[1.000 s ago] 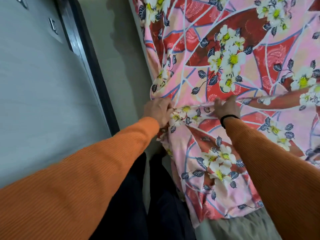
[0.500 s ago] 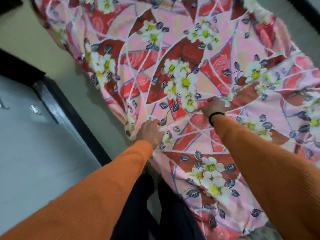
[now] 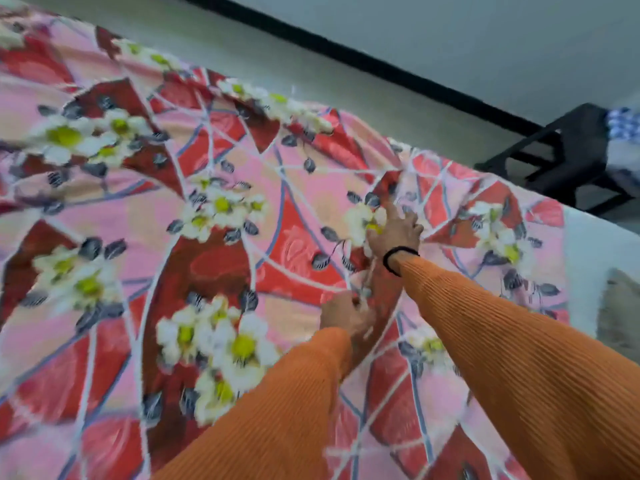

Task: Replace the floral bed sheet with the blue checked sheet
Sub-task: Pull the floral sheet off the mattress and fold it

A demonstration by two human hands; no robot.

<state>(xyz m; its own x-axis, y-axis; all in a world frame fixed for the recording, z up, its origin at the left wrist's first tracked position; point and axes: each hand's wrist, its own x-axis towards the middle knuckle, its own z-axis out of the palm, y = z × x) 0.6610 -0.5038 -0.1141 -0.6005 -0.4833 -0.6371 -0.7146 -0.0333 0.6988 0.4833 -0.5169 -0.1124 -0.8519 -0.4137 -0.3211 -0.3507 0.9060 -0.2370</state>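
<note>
- I see the left hand (image 3: 344, 317) pinching a fold of the floral sheet (image 3: 221, 258).
- The right hand (image 3: 394, 232) grips it, at one o'clock.
- The blue checked sheet (image 3: 623, 124) lies on a black stool (image 3: 571, 150), at two o'clock.

The floral bed sheet (image 3: 214, 258) is made of smooth printed cloth; the orange sleeves (image 3: 519, 358) are knitted in fine matt ribs.

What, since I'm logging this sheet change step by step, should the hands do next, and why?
Probably pull the floral sheet toward the body, off the mattress. The left hand and right hand both appear to grip bunched folds of it; it covers the mattress except at the right; the blue checked sheet lies on the stool.
</note>
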